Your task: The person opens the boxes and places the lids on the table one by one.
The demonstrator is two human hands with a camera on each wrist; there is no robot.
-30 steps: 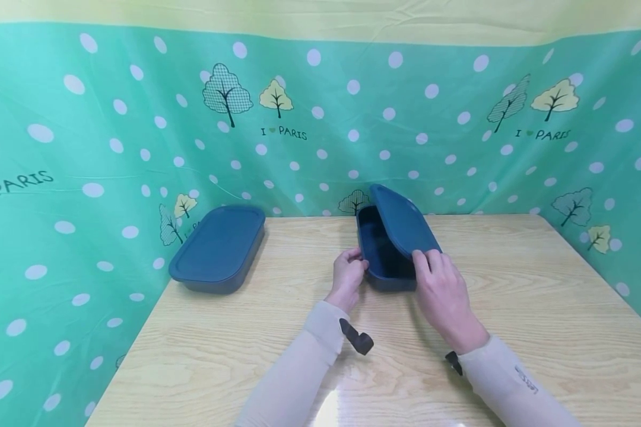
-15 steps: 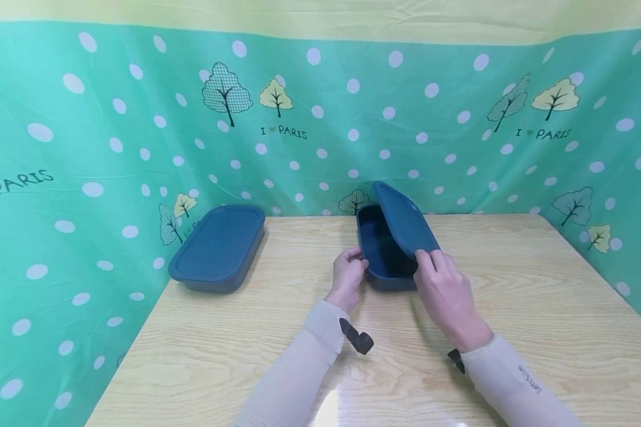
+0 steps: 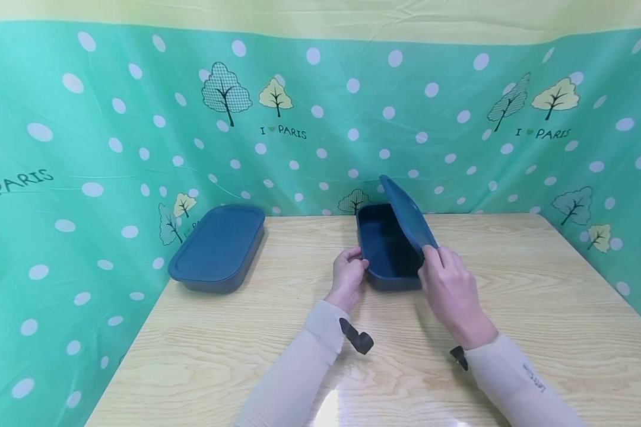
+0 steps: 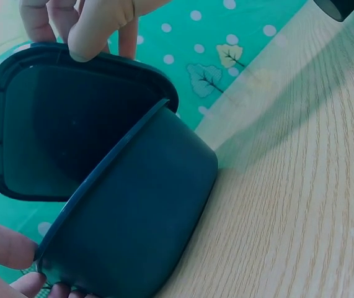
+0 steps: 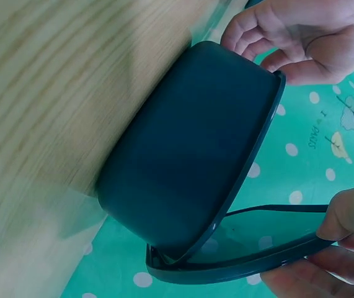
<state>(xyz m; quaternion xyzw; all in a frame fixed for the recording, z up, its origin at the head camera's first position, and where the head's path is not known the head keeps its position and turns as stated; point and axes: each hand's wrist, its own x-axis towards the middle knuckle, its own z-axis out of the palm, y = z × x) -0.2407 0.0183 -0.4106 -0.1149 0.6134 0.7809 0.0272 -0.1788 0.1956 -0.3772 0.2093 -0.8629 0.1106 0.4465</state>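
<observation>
A dark blue rectangular lunch box [image 3: 392,284] sits on the table right of centre, its inside partly showing, with nothing visible in it. My left hand [image 3: 347,277] holds its near left corner, thumb at the rim and fingers against the wall [image 5: 189,143]. The matching lid [image 3: 410,218] is tilted up over the box's right side, its near end pinched between thumb and fingers of my right hand [image 3: 451,296]. In the left wrist view the lid's underside [image 4: 46,133] faces the camera. The right wrist view shows one lid corner [image 5: 164,264] beside the box's rim.
A second dark blue lunch box [image 3: 216,243], with its lid on, stands at the table's left edge. A green dotted cloth [image 3: 320,118] hangs behind and at both sides of the wooden table [image 3: 192,367].
The lid has tipped steeper and shifted right, uncovering more of the box's inside. My right hand has moved slightly right with it. The left hand and the box have stayed in place.
</observation>
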